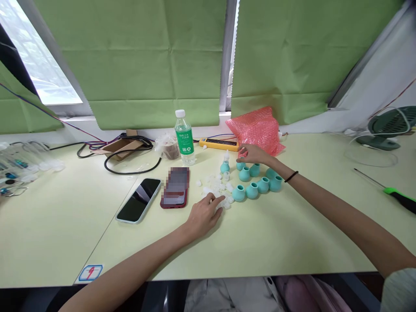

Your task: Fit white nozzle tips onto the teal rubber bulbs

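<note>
Several teal rubber bulbs [256,182] stand in a cluster on the pale desk [260,234]. To their left lies a scatter of small clear plastic pieces [216,184]. One bulb with a clear tip fitted [225,165] stands upright at the back. My left hand [204,214] rests on the desk with fingers curled, pinching at the clear pieces near their front edge. My right hand [252,153] reaches over the back of the cluster, its fingertips closed on the top of a teal bulb [241,165]. A black band circles my right wrist.
Two phones [139,200] [175,187] lie left of the pieces. A green-labelled water bottle [184,138], a yellow power strip [219,143], pink bubble wrap [256,128] and black cables [130,151] sit behind. A green-handled screwdriver [394,194] and a fan [388,128] are at right.
</note>
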Motion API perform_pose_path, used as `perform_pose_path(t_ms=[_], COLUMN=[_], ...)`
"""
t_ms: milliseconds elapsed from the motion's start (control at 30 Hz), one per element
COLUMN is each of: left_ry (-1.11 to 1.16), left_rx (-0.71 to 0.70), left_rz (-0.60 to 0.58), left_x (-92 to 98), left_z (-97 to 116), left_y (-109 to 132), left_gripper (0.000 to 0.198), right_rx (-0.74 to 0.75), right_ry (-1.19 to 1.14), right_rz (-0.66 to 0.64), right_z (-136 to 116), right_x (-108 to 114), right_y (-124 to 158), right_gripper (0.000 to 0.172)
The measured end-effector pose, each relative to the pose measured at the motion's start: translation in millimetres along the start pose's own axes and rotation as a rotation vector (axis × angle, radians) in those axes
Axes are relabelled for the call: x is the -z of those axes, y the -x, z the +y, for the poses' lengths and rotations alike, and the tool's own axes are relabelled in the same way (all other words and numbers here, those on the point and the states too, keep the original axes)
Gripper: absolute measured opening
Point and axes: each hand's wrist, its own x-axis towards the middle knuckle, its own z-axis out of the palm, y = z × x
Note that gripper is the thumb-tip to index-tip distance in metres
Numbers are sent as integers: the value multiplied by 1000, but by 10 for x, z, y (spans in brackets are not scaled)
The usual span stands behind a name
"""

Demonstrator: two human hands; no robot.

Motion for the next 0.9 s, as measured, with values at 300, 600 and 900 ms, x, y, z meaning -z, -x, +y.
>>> perform_pose_path(t_ms=[300, 600, 900], left_ry=[132, 320, 653], left_rx=[68, 148, 173], left_rz=[22, 32, 134], left_x=[30, -34, 89], left_z=[32, -21, 12], left_y=[-10, -25, -25], left_gripper=[28, 24, 17], right_rx=[62, 240, 331], right_ry=[110, -280, -287], right_rz=[-122, 337, 18], right_z=[-545, -1094, -1407], right_x=[-198, 346, 111], right_y=[-23, 492, 1483], right_gripper=[26, 29, 18])
